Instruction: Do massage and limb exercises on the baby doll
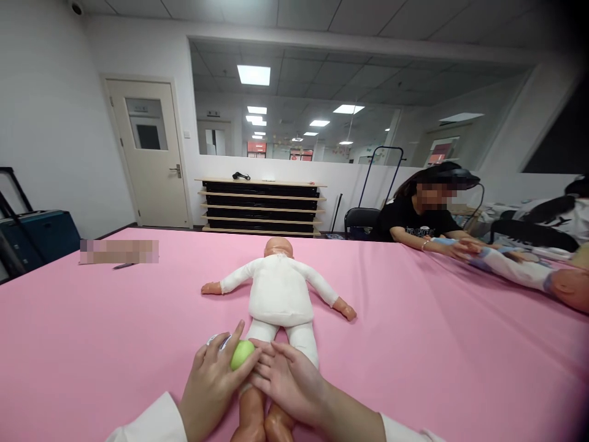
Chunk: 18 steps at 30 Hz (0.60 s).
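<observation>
My left hand (214,374) is closed around a white item with a rounded lime-green end (242,355); the fingers cover most of it, so its exact kind is unclear. Beside the green end, my right hand (289,377) is open, palm up, with its fingers stretched toward my left hand. Both hands are above the legs of a baby doll (280,291). The doll has a white cloth body and lies on the pink table cover (405,344), arms spread, feet toward me and head at the far side.
A blurred-out flat object (119,252) and a dark pen-like item (124,266) lie at the far left. At the right, a person (421,209) wearing a headset handles another doll (515,265). Past the table stand a shelf unit (262,205) and a black chair (361,218).
</observation>
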Motion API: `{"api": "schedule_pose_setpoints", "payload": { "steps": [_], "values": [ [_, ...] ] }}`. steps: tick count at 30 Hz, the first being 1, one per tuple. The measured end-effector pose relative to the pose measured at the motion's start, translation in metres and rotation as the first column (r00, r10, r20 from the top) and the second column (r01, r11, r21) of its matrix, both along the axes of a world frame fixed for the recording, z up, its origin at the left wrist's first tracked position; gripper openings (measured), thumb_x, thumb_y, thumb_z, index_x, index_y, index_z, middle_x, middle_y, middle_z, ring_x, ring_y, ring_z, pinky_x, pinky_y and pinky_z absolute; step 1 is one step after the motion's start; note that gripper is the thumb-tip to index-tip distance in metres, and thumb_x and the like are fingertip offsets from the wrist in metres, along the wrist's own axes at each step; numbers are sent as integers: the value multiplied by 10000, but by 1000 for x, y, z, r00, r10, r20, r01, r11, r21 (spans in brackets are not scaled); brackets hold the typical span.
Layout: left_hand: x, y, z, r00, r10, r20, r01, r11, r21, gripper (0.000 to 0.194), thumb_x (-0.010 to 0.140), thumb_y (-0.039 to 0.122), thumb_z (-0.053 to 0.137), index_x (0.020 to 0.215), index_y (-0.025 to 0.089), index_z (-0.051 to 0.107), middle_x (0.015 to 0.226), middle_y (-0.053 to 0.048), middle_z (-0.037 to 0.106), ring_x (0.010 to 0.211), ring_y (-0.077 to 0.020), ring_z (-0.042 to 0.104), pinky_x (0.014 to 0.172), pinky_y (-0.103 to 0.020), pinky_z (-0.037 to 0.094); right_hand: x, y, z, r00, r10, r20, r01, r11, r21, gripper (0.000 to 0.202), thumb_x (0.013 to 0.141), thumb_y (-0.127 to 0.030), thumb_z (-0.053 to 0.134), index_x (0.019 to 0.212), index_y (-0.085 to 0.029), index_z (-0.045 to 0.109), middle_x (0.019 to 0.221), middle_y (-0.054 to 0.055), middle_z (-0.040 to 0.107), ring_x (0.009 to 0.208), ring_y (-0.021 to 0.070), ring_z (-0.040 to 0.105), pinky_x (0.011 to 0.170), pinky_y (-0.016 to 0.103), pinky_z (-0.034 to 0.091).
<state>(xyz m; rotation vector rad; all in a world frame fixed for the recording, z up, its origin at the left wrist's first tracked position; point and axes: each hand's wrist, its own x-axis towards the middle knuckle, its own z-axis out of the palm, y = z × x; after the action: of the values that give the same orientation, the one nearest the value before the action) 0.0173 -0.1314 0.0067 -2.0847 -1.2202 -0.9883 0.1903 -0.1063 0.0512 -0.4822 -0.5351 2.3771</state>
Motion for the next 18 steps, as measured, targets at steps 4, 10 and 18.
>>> {"api": "schedule_pose_setpoints", "payload": {
  "steps": [4,10,18],
  "values": [
    [-12,12,-5,975,56,213,-17,983,-180,366,857,180,429,1207,264,500,1277,-89,521,1022,-212,532,807,-357,390,2,1,-2,998,26,57,-28,999,40,477,725,-279,597,1157,-86,535,1281,154,485,1202,178,460,1024,297,303],
    [-42,42,-4,654,405,639,-84,878,-471,509,862,397,441,1320,223,306,1108,-100,585,952,-223,598,902,-465,404,3,0,1,995,42,86,-47,998,52,497,753,-293,568,1199,-81,511,1377,172,398,1271,197,406,1055,307,277],
    [-47,46,3,631,504,589,-277,857,-435,571,853,403,457,1361,188,313,1315,-164,436,1229,-346,388,972,-581,309,2,-2,0,996,18,84,-24,997,73,475,733,-307,597,1163,-117,524,1391,141,384,1257,191,422,1025,305,313]
  ]
}}
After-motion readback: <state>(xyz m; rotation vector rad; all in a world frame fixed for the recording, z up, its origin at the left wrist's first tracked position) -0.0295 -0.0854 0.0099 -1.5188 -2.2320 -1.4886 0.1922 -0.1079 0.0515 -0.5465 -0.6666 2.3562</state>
